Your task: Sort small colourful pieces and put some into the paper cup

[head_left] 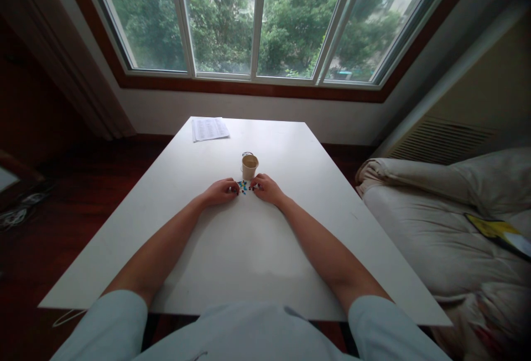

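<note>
Left hand (223, 191) and right hand (267, 188) flank small coloured pieces (244, 186) on the white table (244, 261); fingers curled narrow, can't tell whether gripping any. Cup (249, 167) just beyond, likely for easy reach. Papers (210, 129) far left, presumably out of the way.

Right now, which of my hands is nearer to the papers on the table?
Your left hand. It is on the near side of the papers, a little to their right; your right hand is also on the near side but farther right.
</note>
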`<state>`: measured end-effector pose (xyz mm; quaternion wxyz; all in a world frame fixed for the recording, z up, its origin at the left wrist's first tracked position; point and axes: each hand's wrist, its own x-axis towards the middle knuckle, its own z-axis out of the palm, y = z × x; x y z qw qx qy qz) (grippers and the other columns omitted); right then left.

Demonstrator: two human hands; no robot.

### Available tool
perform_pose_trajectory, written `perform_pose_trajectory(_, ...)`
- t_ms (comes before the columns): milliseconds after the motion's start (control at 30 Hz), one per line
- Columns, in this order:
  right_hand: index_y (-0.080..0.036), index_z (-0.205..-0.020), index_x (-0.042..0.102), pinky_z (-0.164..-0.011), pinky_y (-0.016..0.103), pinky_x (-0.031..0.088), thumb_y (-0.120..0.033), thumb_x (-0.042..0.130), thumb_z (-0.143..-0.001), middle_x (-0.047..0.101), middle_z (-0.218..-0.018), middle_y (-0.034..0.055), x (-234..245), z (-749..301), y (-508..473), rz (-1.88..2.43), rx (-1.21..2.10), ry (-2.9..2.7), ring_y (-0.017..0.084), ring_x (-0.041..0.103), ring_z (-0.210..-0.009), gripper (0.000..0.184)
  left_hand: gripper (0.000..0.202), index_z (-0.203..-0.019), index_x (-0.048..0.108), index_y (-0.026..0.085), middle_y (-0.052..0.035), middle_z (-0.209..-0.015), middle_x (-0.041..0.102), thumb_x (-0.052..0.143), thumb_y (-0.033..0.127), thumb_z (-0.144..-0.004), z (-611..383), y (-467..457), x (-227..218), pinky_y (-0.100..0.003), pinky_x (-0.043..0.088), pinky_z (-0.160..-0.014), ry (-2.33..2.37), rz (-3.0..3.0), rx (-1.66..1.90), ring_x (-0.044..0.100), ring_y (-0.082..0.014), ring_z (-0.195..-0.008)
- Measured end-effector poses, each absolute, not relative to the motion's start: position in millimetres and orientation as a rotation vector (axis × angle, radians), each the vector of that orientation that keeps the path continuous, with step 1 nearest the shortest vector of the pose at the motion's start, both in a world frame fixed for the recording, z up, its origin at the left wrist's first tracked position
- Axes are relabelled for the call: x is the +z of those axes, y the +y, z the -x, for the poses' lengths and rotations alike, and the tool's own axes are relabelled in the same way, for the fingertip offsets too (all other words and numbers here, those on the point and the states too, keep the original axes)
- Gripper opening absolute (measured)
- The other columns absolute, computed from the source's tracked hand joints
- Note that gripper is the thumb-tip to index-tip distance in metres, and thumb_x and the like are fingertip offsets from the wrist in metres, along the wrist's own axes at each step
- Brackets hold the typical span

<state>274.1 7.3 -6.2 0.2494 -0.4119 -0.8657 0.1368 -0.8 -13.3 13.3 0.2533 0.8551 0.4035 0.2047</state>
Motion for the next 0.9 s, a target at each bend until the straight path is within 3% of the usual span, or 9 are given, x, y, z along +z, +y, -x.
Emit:
perform_pose_trajectory(667, -0.025, -0.109, 0.075, -0.095, 0.032, 0.048, -0.028, 0.067, -0.094, 0.067, -0.106, 0.0063, -7.2, -272.3, 4.7, 1.156, 0.247, -2.398, 0.021, 0.059, -0.105, 0.017, 0.016, -0.096, 0.072, 0.023, -0.0018, -0.09, 0.067, 0.06, 0.031, -0.089, -9.5, -16.2, 3.4, -0.029, 0.044, -0.07, 1.287, -2.396, 0.65, 0.059, -0.0159, -0.074)
perform_pose_trajectory(900, -0.025, -0.109, 0.075, -0.097, 0.033, 0.048, -0.019, 0.064, -0.093, 0.068, -0.109, 0.0072, -7.8, -270.7, 4.6, 1.197, 0.203, -2.412, 0.023, 0.059, -0.11, 0.021, 0.016, -0.097, 0.072, 0.024, -0.0016, -0.091, 0.067, 0.06, 0.031, -0.089, -9.9, -15.7, 2.0, -0.029, 0.044, -0.071, 1.299, -2.388, 0.657, 0.059, -0.0161, -0.075)
